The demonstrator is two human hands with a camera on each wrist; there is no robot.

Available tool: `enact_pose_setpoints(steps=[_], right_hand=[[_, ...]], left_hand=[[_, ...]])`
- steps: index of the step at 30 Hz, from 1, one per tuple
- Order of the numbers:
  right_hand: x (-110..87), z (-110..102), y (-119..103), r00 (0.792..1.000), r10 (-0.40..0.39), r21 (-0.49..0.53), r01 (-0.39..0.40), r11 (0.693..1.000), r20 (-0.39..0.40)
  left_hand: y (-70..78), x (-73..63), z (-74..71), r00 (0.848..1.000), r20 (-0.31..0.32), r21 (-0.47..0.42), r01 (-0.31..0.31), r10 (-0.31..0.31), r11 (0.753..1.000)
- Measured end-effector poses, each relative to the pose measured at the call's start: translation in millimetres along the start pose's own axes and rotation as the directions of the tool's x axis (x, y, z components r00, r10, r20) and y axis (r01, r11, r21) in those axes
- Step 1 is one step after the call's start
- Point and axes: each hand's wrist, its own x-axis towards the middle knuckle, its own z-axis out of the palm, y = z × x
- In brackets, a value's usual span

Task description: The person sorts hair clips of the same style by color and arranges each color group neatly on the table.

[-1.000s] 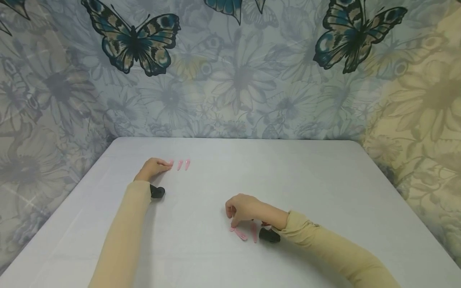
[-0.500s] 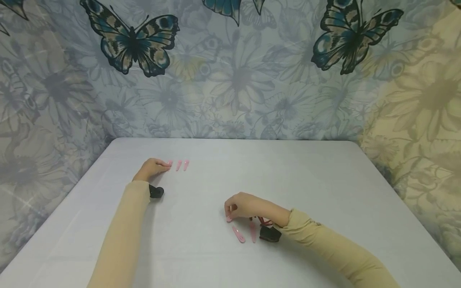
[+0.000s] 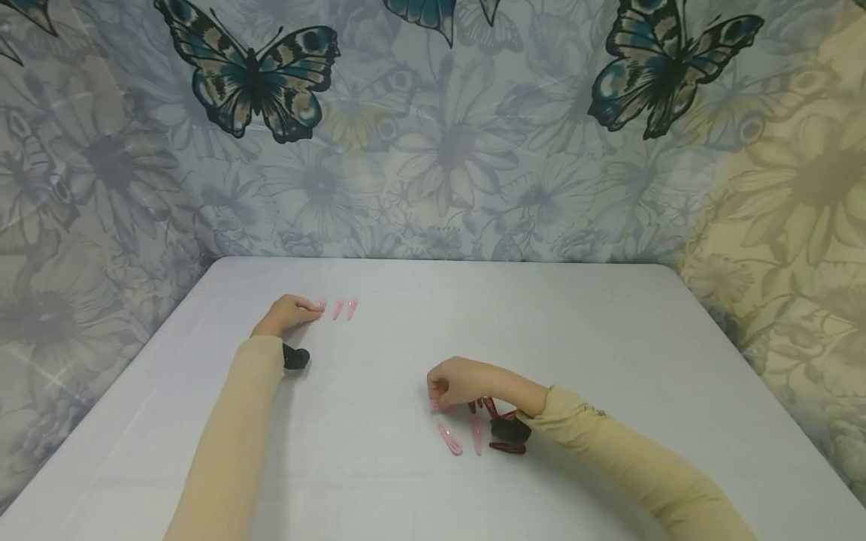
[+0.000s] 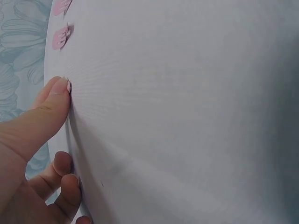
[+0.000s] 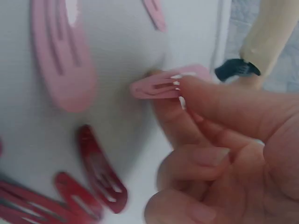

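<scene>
My right hand (image 3: pixel 460 382) pinches a pink snap hair clip (image 5: pixel 156 87) between thumb and forefinger, lifted off the white table. Under that hand lie two more pink hair clips, one slanted (image 3: pixel 449 439) and one nearly straight (image 3: pixel 476 436). Several red ones sit beside them, among them a dark red hair clip (image 5: pixel 100 172) and a brighter red hair clip (image 5: pixel 79 198). At the far left, my left hand (image 3: pixel 287 312) pinches the end of a pink hair clip (image 3: pixel 322 305) on the table. To its right, two pink hair clips (image 3: pixel 337 309) (image 3: pixel 352 309) continue the row.
The white table (image 3: pixel 575 338) reaches back to a wall covered in butterfly and flower print (image 3: pixel 453 150). A black wrist camera (image 3: pixel 295 357) is strapped under the left sleeve, another black camera (image 3: pixel 510 430) under the right, close over the red clips.
My right hand has picked up a pink hair clip from the near group and raised it slightly, showing more of the red clips. The left hand stays at the row.
</scene>
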Motion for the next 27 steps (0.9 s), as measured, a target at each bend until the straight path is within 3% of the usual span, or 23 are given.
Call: enact_pose_setpoints(steps=[3, 6, 11, 15, 17, 19, 23, 27], right_hand=[[-0.3, 0, 5, 1.0, -0.026, 0.013, 0.026, 1.0, 0.0], [-2.5, -1, 11, 1.0, -0.019, 0.111, 0.021, 0.994, -0.012], [-0.3, -9, 13, 0.997, 0.048, 0.322, -0.026, 0.946, -0.06], [10.0, -21, 12, 0.989, 0.092, 0.407, -0.038, 0.913, -0.114], [16.4, -25, 13, 0.983, 0.086, 0.411, -0.012, 0.912, -0.163], [22.9, -28, 14, 0.972, 0.041, 0.367, 0.048, 0.929, -0.232], [31.6, -32, 14, 0.933, -0.028, 0.274, 0.134, 0.952, -0.358], [43.0, -34, 11, 0.916, 0.019, 0.311, 0.117, 0.943, -0.401]], left_hand=[[-0.8, 1.8, 2.4, 1.0, 0.005, -0.015, -0.005, 0.005, 1.0], [-1.1, 3.1, 5.1, 1.0, 0.016, -0.028, -0.002, 0.003, 1.0], [0.0, 1.4, 3.6, 1.0, 0.012, -0.015, -0.009, 0.01, 1.0], [1.1, -1.6, 0.3, 1.0, 0.003, -0.005, -0.023, 0.023, 1.0], [0.8, -2.4, -0.6, 1.0, -0.002, -0.006, -0.029, 0.029, 1.0], [-0.1, -2.3, -1.2, 0.999, -0.003, -0.003, -0.032, 0.032, 0.999], [-2.1, 0.0, -0.8, 1.0, 0.001, -0.015, -0.028, 0.028, 0.999], [-2.9, 2.0, -0.3, 1.0, 0.001, -0.019, -0.008, 0.008, 1.0]])
